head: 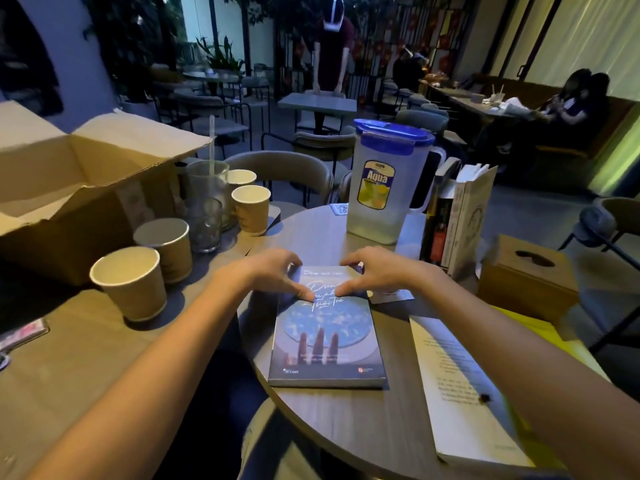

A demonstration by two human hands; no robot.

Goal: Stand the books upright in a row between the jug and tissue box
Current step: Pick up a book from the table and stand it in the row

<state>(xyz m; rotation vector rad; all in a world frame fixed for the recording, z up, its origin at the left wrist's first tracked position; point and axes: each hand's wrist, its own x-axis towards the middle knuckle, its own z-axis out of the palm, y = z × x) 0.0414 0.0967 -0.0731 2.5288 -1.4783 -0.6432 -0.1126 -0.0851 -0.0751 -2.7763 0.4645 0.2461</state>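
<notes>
A blue-covered book (325, 337) lies flat in the middle of the round table (346, 417). My left hand (273, 271) and my right hand (377, 271) both grip its far end, thumbs on the cover and fingers curled over the top edge. Behind it stands a clear jug (381, 188) with a blue lid. To the jug's right several books (457, 220) stand upright in a row. A wooden tissue box (530, 275) sits right of them. A white book (464, 393) lies flat at the table's right.
An open cardboard box (76, 188), paper cups (133, 282) and glasses (206, 202) crowd the table to the left. Chairs (284, 171) stand behind the round table. A yellow sheet (540, 337) lies under the white book. People sit and stand in the background.
</notes>
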